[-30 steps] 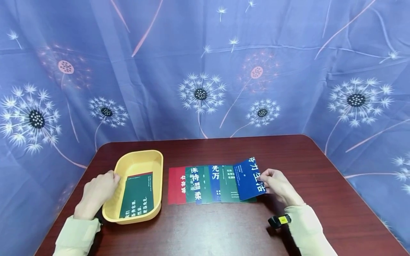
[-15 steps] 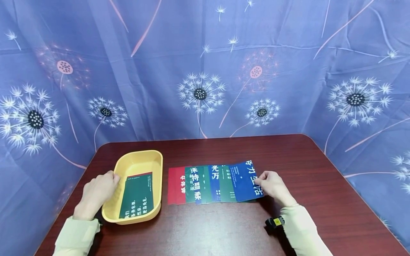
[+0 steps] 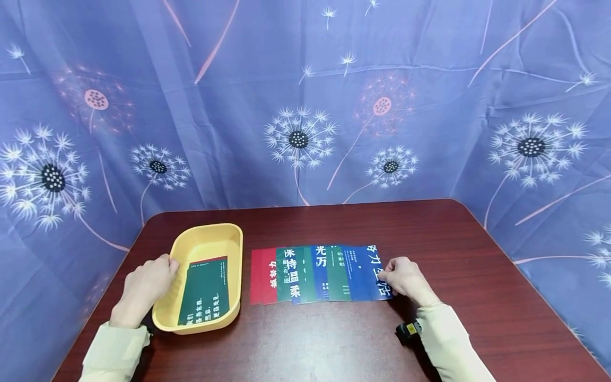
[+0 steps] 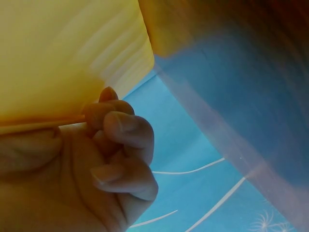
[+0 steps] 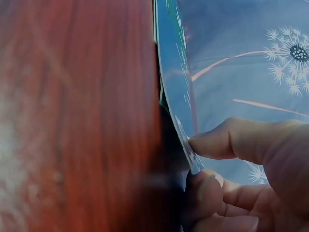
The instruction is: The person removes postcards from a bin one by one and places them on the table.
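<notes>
My left hand (image 3: 149,287) grips the left rim of a yellow plastic basin (image 3: 236,297), its fingers curled over the edge, as the left wrist view also shows. Inside the basin lies a dark green card (image 3: 205,292) with white writing. At the right end of an overlapping row of cards, my right hand (image 3: 409,278) pinches the right edge of a blue card (image 3: 363,276) between thumb and fingers. In the right wrist view the blue card (image 5: 175,72) bends up slightly at the pinched edge. Leftward in the row are green cards (image 3: 338,281), another blue card (image 3: 320,273) and red cards (image 3: 260,276).
Everything rests on a dark red-brown wooden table (image 3: 324,345). A blue curtain (image 3: 238,132) with dandelion prints hangs behind and at both sides. A black device with a yellow label (image 3: 409,330) is on the right wrist.
The blue card in my right hand has come down and straightened, moving slightly left over the green card at the row's right end. My left hand and the basin have stayed put.
</notes>
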Demonstrator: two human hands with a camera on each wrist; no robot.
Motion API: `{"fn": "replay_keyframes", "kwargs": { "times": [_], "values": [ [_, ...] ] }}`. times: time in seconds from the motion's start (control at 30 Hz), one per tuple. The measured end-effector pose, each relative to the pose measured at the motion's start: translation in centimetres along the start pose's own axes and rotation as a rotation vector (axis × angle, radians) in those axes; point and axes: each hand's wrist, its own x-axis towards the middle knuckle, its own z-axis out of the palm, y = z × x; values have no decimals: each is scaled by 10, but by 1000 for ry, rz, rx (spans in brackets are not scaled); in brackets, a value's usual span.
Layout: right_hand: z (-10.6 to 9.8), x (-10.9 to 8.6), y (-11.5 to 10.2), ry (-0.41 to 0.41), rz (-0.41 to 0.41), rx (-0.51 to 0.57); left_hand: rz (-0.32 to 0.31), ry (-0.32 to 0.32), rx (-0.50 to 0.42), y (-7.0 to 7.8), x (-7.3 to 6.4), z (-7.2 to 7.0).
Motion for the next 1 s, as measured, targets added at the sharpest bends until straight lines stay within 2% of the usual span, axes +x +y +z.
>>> {"fn": "replay_keyframes", "kwargs": {
  "times": [0.53, 0.63, 0.77, 1.0],
  "values": [
    [0, 1, 0, 28, -63, -11, -5, -9, 1, 0, 1, -2],
    [0, 1, -4, 44, -105, -20, -7, -15, 2, 1, 1, -1],
    [-1, -2, -18, 70, -211, 24, -10, -21, -1, 2, 1, -2],
    [7, -9, -70, 1, -371, 189, -7, -10, -17, 2, -1, -1]
  ]
}}
